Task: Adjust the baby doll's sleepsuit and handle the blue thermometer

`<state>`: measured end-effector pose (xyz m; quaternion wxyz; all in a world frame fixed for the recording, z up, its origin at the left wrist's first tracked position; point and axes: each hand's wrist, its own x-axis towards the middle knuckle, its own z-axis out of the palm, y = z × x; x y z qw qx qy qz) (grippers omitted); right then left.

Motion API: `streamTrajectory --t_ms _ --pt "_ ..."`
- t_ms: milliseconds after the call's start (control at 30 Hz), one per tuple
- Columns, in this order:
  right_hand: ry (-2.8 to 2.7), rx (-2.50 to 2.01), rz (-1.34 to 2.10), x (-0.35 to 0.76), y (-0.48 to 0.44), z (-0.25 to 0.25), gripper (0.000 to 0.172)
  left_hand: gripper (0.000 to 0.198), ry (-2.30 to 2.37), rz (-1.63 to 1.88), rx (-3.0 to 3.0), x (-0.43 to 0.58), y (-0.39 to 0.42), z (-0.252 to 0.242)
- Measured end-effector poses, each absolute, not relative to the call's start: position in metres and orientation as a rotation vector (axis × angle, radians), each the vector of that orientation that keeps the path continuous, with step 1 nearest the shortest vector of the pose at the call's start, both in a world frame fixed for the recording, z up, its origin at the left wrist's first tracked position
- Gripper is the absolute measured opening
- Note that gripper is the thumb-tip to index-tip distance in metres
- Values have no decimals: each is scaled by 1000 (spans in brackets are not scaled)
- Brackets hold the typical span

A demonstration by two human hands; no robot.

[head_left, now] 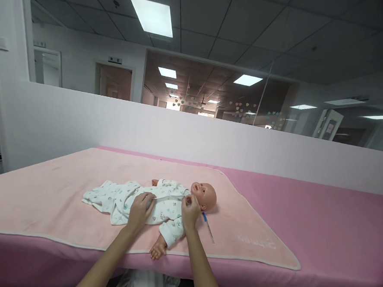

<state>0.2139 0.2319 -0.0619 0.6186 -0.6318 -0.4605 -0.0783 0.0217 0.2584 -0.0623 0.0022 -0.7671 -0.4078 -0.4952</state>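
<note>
A bald baby doll (pixel 207 196) lies on its back, head to the right, in a white romper (pixel 126 196) with small printed figures. My left hand (pixel 141 209) rests on the doll's belly, its fingers closed at the romper's front edge. Beside the doll's neck, my right hand (pixel 190 210) pinches the romper near the collar. A pale edge of cloth runs taut between both hands. The fingertips are partly hidden. Just right of my right wrist lies a thin stick with a blue end (pixel 208 227), untouched; its kind is unclear.
Under the doll spreads a peach blanket (pixel 60 213) with a pale border, on a pink padded surface (pixel 335 230). A white low wall (pixel 179 132) stands behind it, with a glass window (pixel 207 92) above. The padded front edge runs close to my lap.
</note>
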Motion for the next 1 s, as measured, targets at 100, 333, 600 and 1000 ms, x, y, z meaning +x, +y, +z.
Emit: streamTrajectory --t_ms 100,333,600,1000 --pt "-1061 -1455 -179 213 232 -62 25 26 -1408 -1488 -2390 24 262 -67" --pt "-1057 -1451 -180 213 231 -60 24 27 -1425 -1281 -2329 30 259 -64" --pt "-1058 -1451 -178 212 230 -59 26 21 -1355 -1223 -2197 35 267 -68" --pt "-1249 -1625 -55 235 182 -56 19 16 -1258 -1536 -2328 24 253 -37"
